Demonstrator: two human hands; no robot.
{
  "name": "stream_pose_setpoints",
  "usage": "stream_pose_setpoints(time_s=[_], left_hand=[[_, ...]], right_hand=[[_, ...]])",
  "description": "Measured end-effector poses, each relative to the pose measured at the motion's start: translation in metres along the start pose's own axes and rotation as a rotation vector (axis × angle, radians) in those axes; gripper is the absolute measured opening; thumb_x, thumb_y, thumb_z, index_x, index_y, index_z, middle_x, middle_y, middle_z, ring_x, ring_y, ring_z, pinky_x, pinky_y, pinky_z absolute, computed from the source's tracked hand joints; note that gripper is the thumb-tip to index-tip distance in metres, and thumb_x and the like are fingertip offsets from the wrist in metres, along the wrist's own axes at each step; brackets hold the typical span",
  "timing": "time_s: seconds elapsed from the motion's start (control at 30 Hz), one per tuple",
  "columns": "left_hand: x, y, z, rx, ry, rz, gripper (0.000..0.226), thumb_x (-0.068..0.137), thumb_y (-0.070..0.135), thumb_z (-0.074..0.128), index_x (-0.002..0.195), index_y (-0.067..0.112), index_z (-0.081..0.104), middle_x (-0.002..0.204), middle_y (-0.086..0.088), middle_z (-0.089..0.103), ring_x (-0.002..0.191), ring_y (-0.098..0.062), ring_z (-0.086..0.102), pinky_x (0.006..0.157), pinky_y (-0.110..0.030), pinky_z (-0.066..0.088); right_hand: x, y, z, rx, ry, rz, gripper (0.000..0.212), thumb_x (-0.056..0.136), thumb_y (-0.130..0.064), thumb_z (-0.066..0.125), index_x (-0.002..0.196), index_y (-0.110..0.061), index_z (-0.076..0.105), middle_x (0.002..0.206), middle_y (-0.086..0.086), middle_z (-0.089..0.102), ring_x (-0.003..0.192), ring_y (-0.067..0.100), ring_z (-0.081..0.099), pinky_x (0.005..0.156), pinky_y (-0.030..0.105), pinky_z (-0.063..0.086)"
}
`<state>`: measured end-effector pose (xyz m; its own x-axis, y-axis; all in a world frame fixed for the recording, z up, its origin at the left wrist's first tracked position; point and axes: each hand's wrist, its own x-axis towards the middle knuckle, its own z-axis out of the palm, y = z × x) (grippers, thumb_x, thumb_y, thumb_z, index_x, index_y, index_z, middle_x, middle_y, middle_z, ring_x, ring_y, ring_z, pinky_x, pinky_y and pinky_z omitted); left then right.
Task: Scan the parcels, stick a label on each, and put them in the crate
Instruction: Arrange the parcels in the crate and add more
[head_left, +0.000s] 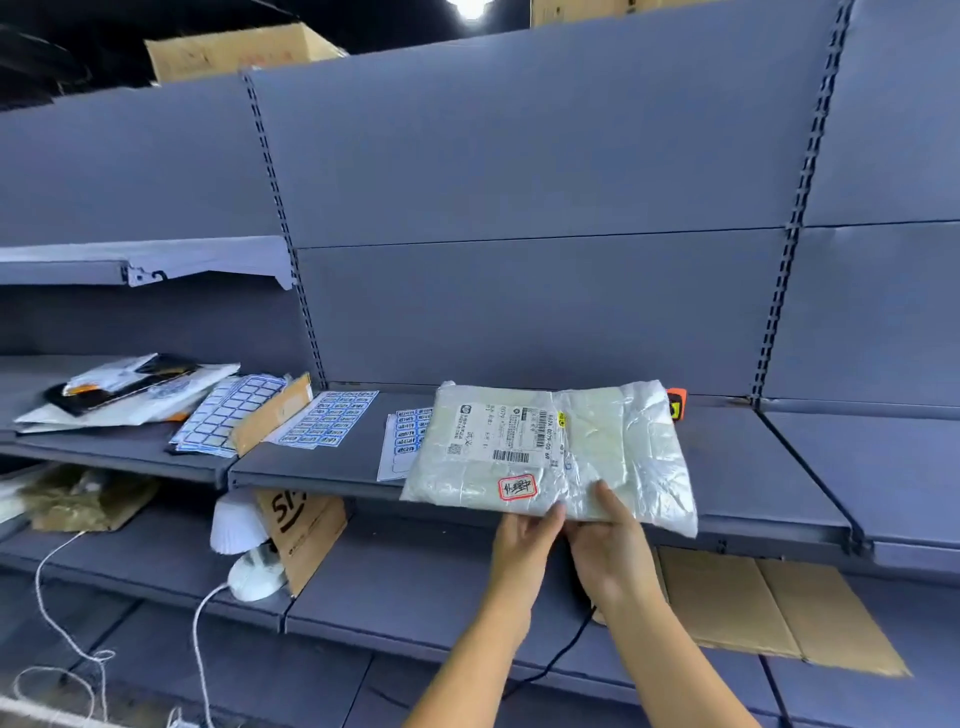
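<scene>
One plastic-wrapped parcel (618, 447) on the shelf (753, 457), my left hand (524, 527) and right hand (615, 553) gripping its near edge, one barcoded shipping label (511, 431), one red-bordered sticker (517, 487), writing illegible

A bright lamp (470, 6) at the top middle of the frame is burnt out to white, and the light falls evenly on the grey shelf panels (519, 182), while the upper left corner is dark. The plastic wrap of the parcel (550, 452) gives soft white glare at its right side. The wide lens bends straight lines toward the edges, and the lower left corner is blurred.
</scene>
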<state>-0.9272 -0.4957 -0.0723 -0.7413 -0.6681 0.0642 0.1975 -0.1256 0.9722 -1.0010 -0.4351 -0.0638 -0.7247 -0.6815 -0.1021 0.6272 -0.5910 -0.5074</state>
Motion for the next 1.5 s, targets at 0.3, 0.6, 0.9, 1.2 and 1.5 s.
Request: stream_pose_setpoints(time_s=[0.3, 0.6, 0.9, 1.2, 1.5], left_hand=[[0.069, 0.027, -0.026, -0.213, 0.12, 0.017, 0.034, 0.096, 0.006, 0.046, 0.126, 0.019, 0.052, 0.12, -0.002, 0.064, 0.11, -0.018, 0.06, 0.094, -0.038, 0.047], [0.196, 0.044, -0.076, -0.101, 0.093, -0.112, 0.036, 0.088, -0.006, 0.044, 0.122, 0.004, 0.052, 0.109, -0.016, 0.065, 0.086, -0.026, 0.062, 0.069, -0.035, 0.048], [0.266, 0.028, -0.064, 0.116, -0.047, -0.118, 0.018, 0.095, 0.005, 0.042, 0.108, 0.007, 0.054, 0.098, -0.007, 0.065, 0.082, -0.013, 0.061, 0.058, -0.021, 0.047], [0.301, 0.005, -0.06, 0.244, -0.091, -0.115, 0.019, 0.097, 0.009, 0.04, 0.11, 0.009, 0.055, 0.093, 0.005, 0.062, 0.082, 0.0, 0.056, 0.05, -0.007, 0.043], [0.319, -0.001, -0.059, 0.251, -0.179, -0.077, 0.02, 0.097, 0.004, 0.038, 0.107, 0.008, 0.054, 0.089, 0.006, 0.06, 0.073, 0.002, 0.057, 0.047, -0.003, 0.04]], right_hand=[[0.011, -0.017, -0.029, -0.497, -0.062, 0.264, 0.027, 0.092, -0.004, 0.054, 0.119, -0.007, 0.056, 0.124, 0.007, 0.065, 0.109, 0.029, 0.064, 0.092, 0.039, 0.048], [0.07, -0.079, -0.049, -0.776, 0.314, -0.03, 0.009, 0.093, -0.001, 0.055, 0.102, -0.001, 0.055, 0.094, 0.016, 0.068, 0.081, 0.034, 0.068, 0.073, 0.037, 0.05], [0.182, -0.083, -0.043, -1.452, 0.696, -0.266, 0.031, 0.083, -0.023, 0.063, 0.105, -0.003, 0.054, 0.102, 0.023, 0.058, 0.092, 0.038, 0.056, 0.081, 0.041, 0.046], [0.213, -0.065, -0.063, -2.025, 1.078, -0.289, 0.043, 0.085, -0.045, 0.058, 0.116, -0.016, 0.05, 0.11, -0.001, 0.061, 0.107, 0.026, 0.052, 0.084, 0.036, 0.037], [0.228, -0.081, -0.061, -2.066, 1.014, -0.199, 0.044, 0.085, -0.051, 0.056, 0.114, -0.019, 0.045, 0.115, -0.001, 0.058, 0.11, 0.024, 0.056, 0.079, 0.033, 0.042]])
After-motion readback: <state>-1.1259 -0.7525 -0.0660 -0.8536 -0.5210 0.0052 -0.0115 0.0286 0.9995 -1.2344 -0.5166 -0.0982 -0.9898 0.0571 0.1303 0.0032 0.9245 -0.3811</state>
